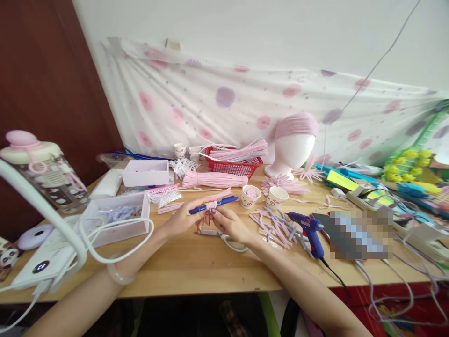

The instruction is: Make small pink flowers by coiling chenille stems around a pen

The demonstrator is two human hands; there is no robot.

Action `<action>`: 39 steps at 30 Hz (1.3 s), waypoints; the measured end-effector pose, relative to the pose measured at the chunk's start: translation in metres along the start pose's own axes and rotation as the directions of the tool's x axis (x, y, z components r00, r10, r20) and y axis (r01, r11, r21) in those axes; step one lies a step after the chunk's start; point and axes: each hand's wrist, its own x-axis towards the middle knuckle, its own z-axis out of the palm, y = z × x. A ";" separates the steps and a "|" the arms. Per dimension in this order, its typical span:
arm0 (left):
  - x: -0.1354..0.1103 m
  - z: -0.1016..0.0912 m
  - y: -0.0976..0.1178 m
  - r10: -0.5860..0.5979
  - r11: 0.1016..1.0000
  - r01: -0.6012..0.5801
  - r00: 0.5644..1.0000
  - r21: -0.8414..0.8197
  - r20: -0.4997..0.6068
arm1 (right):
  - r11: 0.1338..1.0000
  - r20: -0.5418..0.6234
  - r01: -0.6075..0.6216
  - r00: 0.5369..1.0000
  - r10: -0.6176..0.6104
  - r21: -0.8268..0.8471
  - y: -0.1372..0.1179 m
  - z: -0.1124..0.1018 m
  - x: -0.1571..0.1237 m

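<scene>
Two hands meet mid-scene in the head view: the left hand (191, 209) grips a blue pen (228, 201), the right hand (229, 223) pinches the pink coil (211, 205) around it. Loosened pressure could let the coil unwind; reaching right could snag the cord (335, 271) of the glue gun (313, 234).

On my remote feed I see a small craft workspace, perhaps at home: long pale wooden desk (196, 271), blue pistol-shaped glue gun (308, 229), long bundle of pink fuzzy stems (214, 179).
</scene>
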 end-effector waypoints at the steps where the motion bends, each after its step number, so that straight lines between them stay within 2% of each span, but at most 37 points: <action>1: 0.000 0.002 -0.001 0.002 1.000 -0.002 1.000 -0.004 -0.008 | 0.994 0.011 0.059 0.998 -0.058 -0.096 -0.001 -0.001 -0.001; 4: 0.000 0.005 -0.001 -0.007 0.999 0.006 0.999 -0.034 -0.032 | 0.926 0.075 0.182 0.983 -0.166 -0.332 -0.002 -0.005 -0.003; 8: 0.000 0.004 0.000 -0.034 0.997 0.030 0.998 -0.074 -0.053 | 0.825 0.114 0.233 0.972 -0.203 -0.515 0.001 -0.010 -0.003; 16: 0.001 0.000 -0.002 -0.051 0.999 0.049 0.992 -0.018 -0.116 | 0.640 0.222 0.314 0.949 -0.222 -0.702 -0.003 -0.006 -0.007; 21: 0.001 -0.002 0.004 -0.062 0.997 0.065 0.995 0.039 -0.079 | 0.462 0.217 0.315 0.943 -0.252 -0.829 -0.026 -0.027 -0.009; 23: 0.000 -0.006 0.005 -0.081 0.997 0.081 0.997 -0.008 -0.019 | 0.515 0.218 0.326 0.941 -0.260 -0.793 -0.036 -0.038 -0.009; 26: -0.001 -0.011 0.006 -0.135 0.980 0.151 0.984 -0.133 0.120 | 0.670 0.241 0.328 0.944 -0.223 -0.665 -0.042 -0.049 -0.007; 28: -0.002 -0.009 0.005 -0.177 0.936 0.213 0.973 -0.280 0.146 | 0.763 0.271 0.318 0.943 -0.193 -0.563 -0.039 -0.048 -0.005; 30: -0.001 -0.004 0.002 -0.194 0.883 0.200 0.979 -0.425 0.057 | 0.836 0.250 0.290 0.949 -0.190 -0.465 -0.031 -0.040 -0.003; 33: 0.002 0.005 -0.002 -0.168 0.864 0.089 0.979 -0.495 -0.116 | 0.895 0.080 0.242 0.970 -0.229 -0.375 -0.014 -0.020 0.000; 34: 0.003 0.008 -0.003 -0.158 0.868 0.071 0.978 -0.492 -0.139 | 0.915 0.052 0.216 0.976 -0.211 -0.341 -0.009 -0.013 0.000; 36: 0.003 0.010 -0.003 -0.133 0.891 0.042 0.976 -0.451 -0.170 | 0.976 0.035 0.100 0.995 -0.095 -0.194 -0.003 -0.004 0.000; 39: 0.002 0.008 0.001 -0.066 0.966 0.019 0.982 -0.257 -0.179 | 0.996 0.088 -0.082 0.993 0.079 0.035 -0.006 -0.002 -0.003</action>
